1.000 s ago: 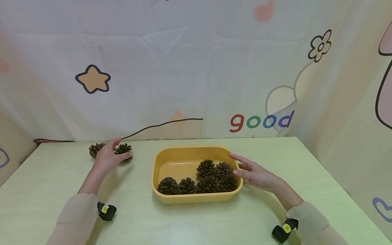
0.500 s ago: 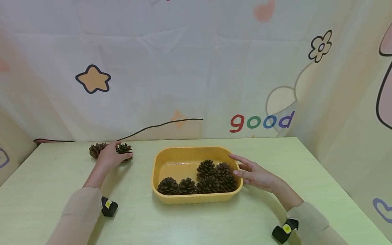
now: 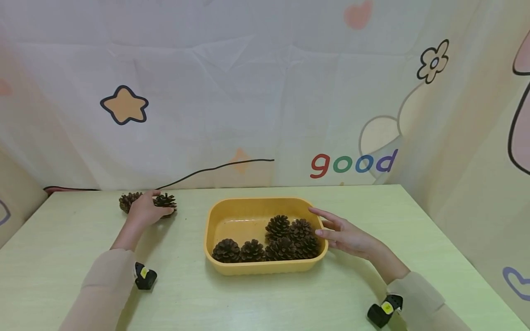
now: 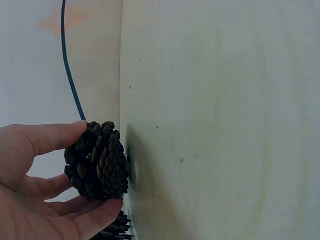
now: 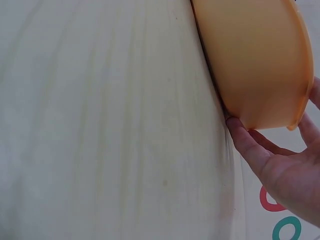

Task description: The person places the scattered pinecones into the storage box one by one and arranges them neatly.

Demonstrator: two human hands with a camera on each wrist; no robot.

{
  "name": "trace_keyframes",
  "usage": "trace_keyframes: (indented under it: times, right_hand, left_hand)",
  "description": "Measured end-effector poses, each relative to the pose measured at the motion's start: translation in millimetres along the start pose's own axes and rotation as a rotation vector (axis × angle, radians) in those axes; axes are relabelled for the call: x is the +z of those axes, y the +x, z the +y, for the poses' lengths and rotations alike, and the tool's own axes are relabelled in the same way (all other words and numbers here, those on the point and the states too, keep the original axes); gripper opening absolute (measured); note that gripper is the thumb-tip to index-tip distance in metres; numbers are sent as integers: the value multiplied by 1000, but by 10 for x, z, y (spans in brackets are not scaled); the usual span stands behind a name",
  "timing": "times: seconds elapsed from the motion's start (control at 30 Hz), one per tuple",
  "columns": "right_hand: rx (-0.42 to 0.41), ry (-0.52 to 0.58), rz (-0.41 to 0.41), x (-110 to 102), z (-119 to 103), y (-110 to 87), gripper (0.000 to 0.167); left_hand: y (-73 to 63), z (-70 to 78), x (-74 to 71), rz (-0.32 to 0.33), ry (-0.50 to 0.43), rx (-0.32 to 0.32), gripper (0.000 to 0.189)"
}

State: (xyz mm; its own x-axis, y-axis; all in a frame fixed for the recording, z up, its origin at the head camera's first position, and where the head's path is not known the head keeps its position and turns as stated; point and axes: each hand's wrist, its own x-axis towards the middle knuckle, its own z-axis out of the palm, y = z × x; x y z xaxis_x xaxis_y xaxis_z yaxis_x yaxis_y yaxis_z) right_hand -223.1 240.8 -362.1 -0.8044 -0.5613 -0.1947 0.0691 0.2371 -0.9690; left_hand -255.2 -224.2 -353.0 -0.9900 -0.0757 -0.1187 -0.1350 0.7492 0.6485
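Note:
At the far left of the table, my left hand (image 3: 142, 212) holds a brown pine cone (image 3: 165, 202) between thumb and fingers. The left wrist view shows the grip on this pine cone (image 4: 97, 162) close up, just by the tabletop. Another pine cone (image 3: 129, 202) lies to the left of the hand, partly hidden by it. My right hand (image 3: 348, 235) touches the right end of a yellow plastic tub (image 3: 265, 268), its fingers spread along rim and side wall. In the right wrist view, a fingertip meets the tub's (image 5: 255, 65) lower edge.
Several pine cones (image 3: 226, 251) lie in the tub, along its front and right side. The pale green table (image 3: 186, 299) ends at a printed cloth backdrop (image 3: 207, 101). Small black cameras (image 3: 145, 276) sit on both wrists.
My left hand and the pine cone shift very slightly, with the fingers settling round it. The right hand and the tub stay where they were.

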Motion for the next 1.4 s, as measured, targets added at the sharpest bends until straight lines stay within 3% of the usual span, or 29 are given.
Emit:
trace_keyframes:
  times: [0.37,0.67,0.93,1.17,1.4]
  right_hand:
    - [-5,10,-5,0,-6,7,70]
    - [-6,12,-5,-6,-3,7,70]
    - [-11,14,-6,4,-5,4,69]
    - [-6,10,1,5,-14,2,69]
    - [-19,18,-14,6,-7,10,69]
  left_hand:
    - [-43,17,-28,18,-34,20,77]
    - [-124,93,-33,43,-42,112,76]
    - [-278,159,2,61,-36,175,74]
    - [-423,204,61,86,-84,278,72]
    - [-564,299,98,92,-129,321,72]
